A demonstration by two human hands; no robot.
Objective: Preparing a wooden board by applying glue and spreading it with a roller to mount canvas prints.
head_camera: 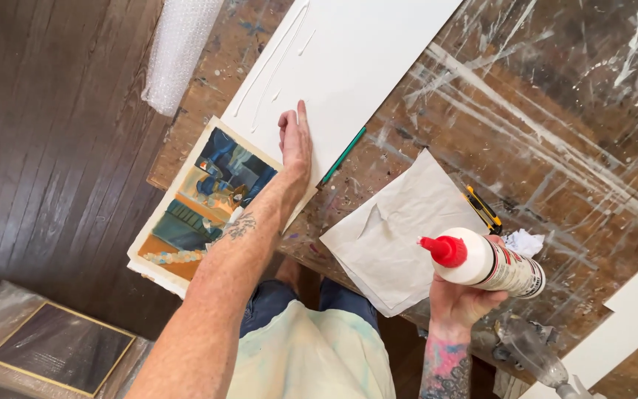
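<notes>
Here the glue bottle [485,266] lies clasped within right hand [461,295] fingers [498,241].

Red-capped white glue bottle [490,264], labelled, right hand [461,299].

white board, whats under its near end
A green pencil pokes out from under the white board, and a painting lies partly beneath its corner. The left hand presses on top; anything else beneath is hidden.

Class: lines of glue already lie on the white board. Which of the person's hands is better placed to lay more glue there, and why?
Probably the right hand: it grips the glue bottle, while the left hand lies flat on the white board.
</notes>
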